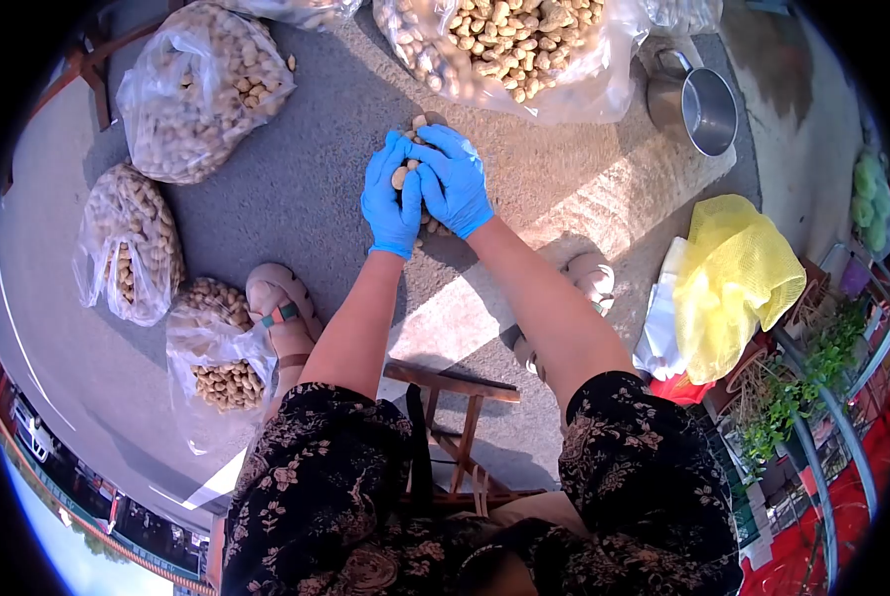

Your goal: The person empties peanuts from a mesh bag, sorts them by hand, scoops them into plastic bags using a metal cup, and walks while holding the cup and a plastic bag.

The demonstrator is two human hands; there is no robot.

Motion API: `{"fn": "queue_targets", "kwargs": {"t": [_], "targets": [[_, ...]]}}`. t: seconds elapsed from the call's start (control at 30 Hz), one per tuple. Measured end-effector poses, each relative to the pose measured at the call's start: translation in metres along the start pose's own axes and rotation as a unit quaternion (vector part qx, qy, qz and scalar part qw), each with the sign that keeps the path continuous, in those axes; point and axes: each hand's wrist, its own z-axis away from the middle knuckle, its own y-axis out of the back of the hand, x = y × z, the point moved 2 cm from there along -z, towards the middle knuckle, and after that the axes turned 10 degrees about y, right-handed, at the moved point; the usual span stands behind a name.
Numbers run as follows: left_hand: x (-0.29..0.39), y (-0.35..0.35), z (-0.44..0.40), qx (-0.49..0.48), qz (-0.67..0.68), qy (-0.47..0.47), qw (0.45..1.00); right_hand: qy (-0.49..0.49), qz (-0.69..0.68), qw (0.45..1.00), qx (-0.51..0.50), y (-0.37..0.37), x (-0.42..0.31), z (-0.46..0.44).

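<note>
Both hands wear blue gloves and meet over a small pile of peanuts [437, 227] on the grey ground. My left hand [389, 199] curls round peanuts from the left side. From the right, my right hand [452, 179] cups the same peanuts, its fingers touching the left ones. A few peanuts show between and above the gloves; the palms are hidden. Beyond the hands lies a large open plastic bag of peanuts [524, 45].
Several clear bags of peanuts [206, 89] stand along the left. A metal pot [708, 111] is at the upper right. Yellow netting [728, 283] lies over white bags at the right, near potted plants [793, 397]. A wooden stool [465, 427] is between the sandalled feet.
</note>
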Motion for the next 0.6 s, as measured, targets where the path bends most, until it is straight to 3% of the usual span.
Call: {"fn": "queue_targets", "kwargs": {"t": [0.03,0.1,0.17,0.27,0.3,0.4,0.43,0.53,0.6], "targets": [[0.029,-0.001,-0.004,0.029,0.068,0.245,0.967,-0.036,-0.018,0.999,0.033,-0.007,-0.009,0.006],[0.043,-0.003,-0.001,0.067,0.212,0.394,0.891,-0.097,-0.075,0.986,0.113,-0.013,-0.032,0.009],[0.012,-0.007,0.016,0.090,0.362,0.224,0.901,-0.118,-0.075,0.985,0.102,-0.017,-0.049,0.013],[0.009,0.018,0.033,0.040,0.575,0.350,0.739,-0.158,-0.171,0.964,0.127,-0.031,-0.075,0.018],[0.017,0.027,0.037,0.045,0.551,0.393,0.735,-0.159,-0.160,0.969,0.098,-0.036,-0.083,0.020],[0.025,0.052,0.050,0.027,0.700,0.349,0.623,-0.134,-0.140,0.980,0.036,-0.034,-0.112,0.015],[0.030,0.055,0.050,0.092,0.643,0.390,0.653,-0.122,-0.134,0.983,0.019,-0.032,-0.118,0.009],[0.037,0.052,0.037,0.073,0.639,0.337,0.688,-0.137,-0.185,0.970,0.074,-0.029,-0.115,-0.002],[0.064,0.039,0.012,0.008,0.585,0.300,0.754,-0.131,-0.193,0.967,0.105,-0.003,-0.104,-0.024]]}}
